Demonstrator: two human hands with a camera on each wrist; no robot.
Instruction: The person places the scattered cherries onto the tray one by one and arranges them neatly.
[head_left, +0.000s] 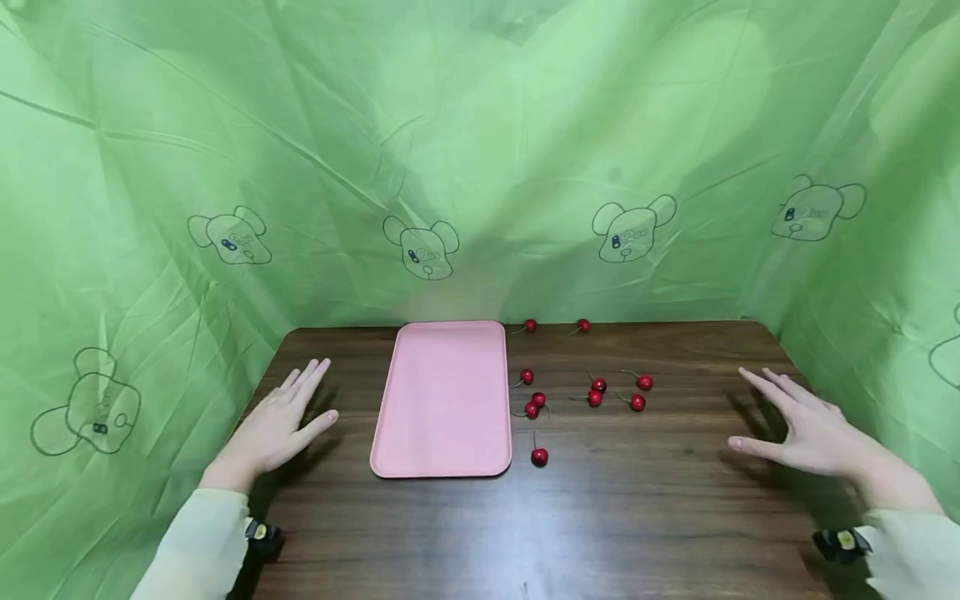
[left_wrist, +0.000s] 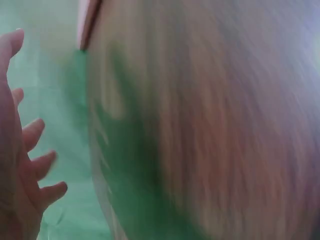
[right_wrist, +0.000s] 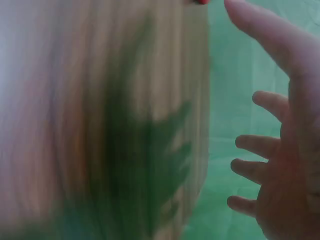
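My left hand (head_left: pixel 276 423) is held over the left side of the table, fingers spread and holding nothing. Nearest to it is a pink rectangular tray (head_left: pixel 442 400) with a raised rim and nothing on it. Several red cherries with stems lie loose to the right of the tray, among them a front cherry (head_left: pixel 539 457) and a right-hand cherry (head_left: pixel 644 382). On the far right my right hand (head_left: pixel 813 437) hovers with spread fingers, also holding nothing, well apart from the cherries. In the right wrist view its fingers (right_wrist: pixel 252 171) extend above their shadow.
The dark wooden table (head_left: pixel 637 517) has a glossy grain. Green cloth (head_left: pixel 517 150) with mouse-head drawings hangs behind and on both sides. Two cherries, one of them a back cherry (head_left: pixel 583 326), lie close to the table's far edge. A dark band sits at each wrist.
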